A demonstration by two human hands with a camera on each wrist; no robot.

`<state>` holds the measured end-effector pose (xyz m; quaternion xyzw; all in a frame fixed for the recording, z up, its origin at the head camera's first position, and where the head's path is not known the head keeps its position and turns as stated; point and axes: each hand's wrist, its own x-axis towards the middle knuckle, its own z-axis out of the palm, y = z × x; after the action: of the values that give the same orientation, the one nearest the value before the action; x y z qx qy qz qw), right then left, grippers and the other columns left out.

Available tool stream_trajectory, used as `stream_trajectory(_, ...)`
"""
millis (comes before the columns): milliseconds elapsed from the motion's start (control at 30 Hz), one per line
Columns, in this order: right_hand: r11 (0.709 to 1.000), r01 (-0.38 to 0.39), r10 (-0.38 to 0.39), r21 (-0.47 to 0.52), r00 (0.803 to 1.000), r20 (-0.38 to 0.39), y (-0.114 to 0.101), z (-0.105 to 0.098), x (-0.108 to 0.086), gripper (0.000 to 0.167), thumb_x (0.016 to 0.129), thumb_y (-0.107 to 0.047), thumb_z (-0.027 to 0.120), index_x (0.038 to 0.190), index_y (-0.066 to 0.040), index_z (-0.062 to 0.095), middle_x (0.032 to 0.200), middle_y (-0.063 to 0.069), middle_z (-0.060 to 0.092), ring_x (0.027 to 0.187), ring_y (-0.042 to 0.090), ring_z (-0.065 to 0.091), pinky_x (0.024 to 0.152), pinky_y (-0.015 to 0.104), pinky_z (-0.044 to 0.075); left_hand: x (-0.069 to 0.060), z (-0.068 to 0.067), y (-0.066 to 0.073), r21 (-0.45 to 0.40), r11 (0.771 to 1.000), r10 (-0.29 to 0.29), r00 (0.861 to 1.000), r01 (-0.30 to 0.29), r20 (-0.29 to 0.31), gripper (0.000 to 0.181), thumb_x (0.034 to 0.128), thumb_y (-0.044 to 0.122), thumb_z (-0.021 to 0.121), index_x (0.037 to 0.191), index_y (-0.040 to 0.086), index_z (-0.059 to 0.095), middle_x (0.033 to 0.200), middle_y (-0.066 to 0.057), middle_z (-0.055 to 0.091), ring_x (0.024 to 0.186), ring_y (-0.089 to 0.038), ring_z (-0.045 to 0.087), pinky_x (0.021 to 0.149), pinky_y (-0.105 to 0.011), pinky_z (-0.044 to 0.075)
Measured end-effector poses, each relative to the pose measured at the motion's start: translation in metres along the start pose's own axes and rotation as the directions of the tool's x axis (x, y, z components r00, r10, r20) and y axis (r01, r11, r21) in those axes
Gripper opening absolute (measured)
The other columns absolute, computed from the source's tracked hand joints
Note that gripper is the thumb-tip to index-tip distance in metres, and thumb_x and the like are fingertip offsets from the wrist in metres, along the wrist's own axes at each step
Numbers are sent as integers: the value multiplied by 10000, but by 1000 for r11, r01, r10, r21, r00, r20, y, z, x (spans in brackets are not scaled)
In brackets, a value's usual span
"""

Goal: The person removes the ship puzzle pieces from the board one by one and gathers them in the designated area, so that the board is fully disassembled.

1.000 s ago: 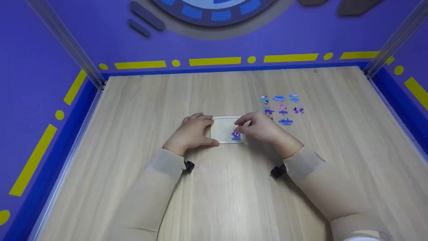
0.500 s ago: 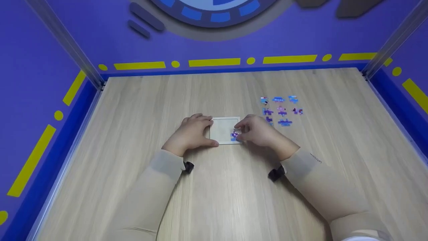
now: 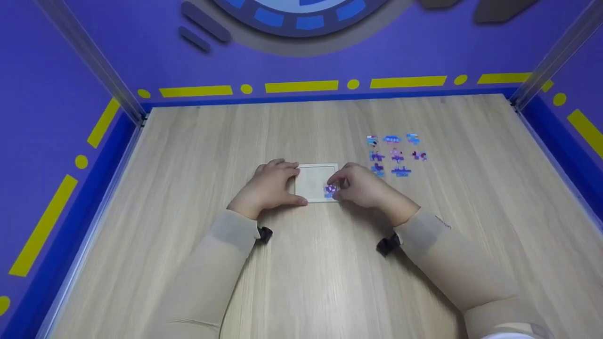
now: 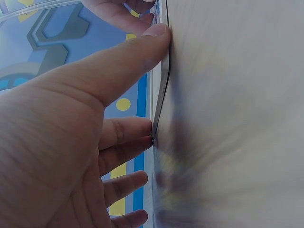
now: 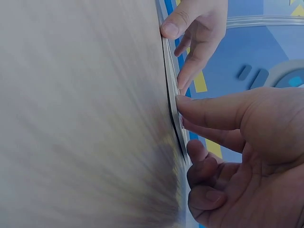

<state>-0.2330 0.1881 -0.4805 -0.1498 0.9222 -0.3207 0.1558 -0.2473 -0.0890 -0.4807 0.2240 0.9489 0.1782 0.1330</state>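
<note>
A small, thin white puzzle tray (image 3: 310,181) lies on the table. My left hand (image 3: 268,186) holds its left side, thumb at the near corner and fingers at the far one; the left wrist view shows the thumb (image 4: 137,54) on the near edge. At the tray's lower right is a purple-and-blue jigsaw piece (image 3: 329,189). My right hand (image 3: 365,187) has thumb and index finger on this piece, pinching it, and partly covers it. The other right fingers (image 5: 204,171) curl in beside the tray in the right wrist view.
Several loose jigsaw pieces (image 3: 397,155) lie in rows on the wooden table (image 3: 212,141), beyond my right hand. Blue panels (image 3: 301,66) with yellow marks enclose the table at the back and both sides.
My right thumb and index finger have come down from above the jigsaw piece onto it, and the piece has shifted very slightly. The left hand stays on the tray.
</note>
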Motion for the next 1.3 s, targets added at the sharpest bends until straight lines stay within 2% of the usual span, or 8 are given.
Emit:
stream_trajectory(167,1000,22,-23,-11,1000,-18,0,1,1,356,943,-95,882,1292,-86,812,1176,115,718,1035,262,628,907,405,507,0,0,0,-7,1000,-2,1000,2,7,972,890,626,918,1647,109,594,1803,-48,482,1743,-365,315,1425,-612,231)
stream_trajectory(467,997,43,-42,59,999,-14,1,2,1,294,950,-42,863,1224,-113,782,1183,95,768,1120,283,699,1038,520,575,-1,0,0,-21,1000,-4,1000,4,2,964,889,609,926,1640,100,601,1802,-52,484,1747,-362,306,1428,-601,227)
stream_trajectory(567,997,48,-47,67,999,-18,2,1,1,275,959,-39,850,1212,-124,784,1163,85,779,1091,270,705,989,484,583,0,1,0,-21,1000,-4,1000,4,1,960,889,608,926,1635,97,605,1803,-57,480,1746,-368,308,1428,-607,226)
stream_trajectory(733,991,73,-67,111,996,-61,7,2,3,127,1045,-92,759,1157,-126,808,1083,73,779,965,217,653,825,358,527,0,1,0,-12,1000,-7,1000,7,-3,964,888,619,922,1636,99,605,1804,-54,479,1745,-366,313,1426,-612,230)
stream_trajectory(900,975,91,-75,201,994,-84,10,0,3,131,1085,-133,714,1149,-112,826,1052,65,757,943,200,617,807,334,507,-1,2,0,-13,1000,-11,1000,11,0,968,891,622,919,1644,106,598,1805,-47,480,1747,-356,310,1425,-609,232)
stream_trajectory(1033,950,66,-41,305,995,-89,9,-2,3,143,1082,-138,728,1181,-83,815,1037,44,726,930,193,607,765,290,499,0,2,0,-5,1000,-6,1000,6,-2,968,888,636,915,1641,114,603,1797,-49,491,1742,-360,320,1421,-614,240)
stream_trajectory(1167,902,14,27,431,996,-89,9,-4,3,193,1089,-140,724,1244,-46,792,1076,40,698,944,192,613,723,246,529,0,2,0,12,1000,0,1000,0,-8,970,883,652,911,1635,118,610,1788,-51,504,1733,-367,339,1413,-618,258)
stream_trajectory(1300,864,-38,84,502,994,-70,12,-5,4,236,1114,-138,674,1305,-31,762,1151,57,686,950,195,620,736,238,570,0,2,0,16,1000,-3,1000,3,-10,967,888,656,906,1636,119,609,1790,-50,501,1732,-364,343,1411,-614,267)
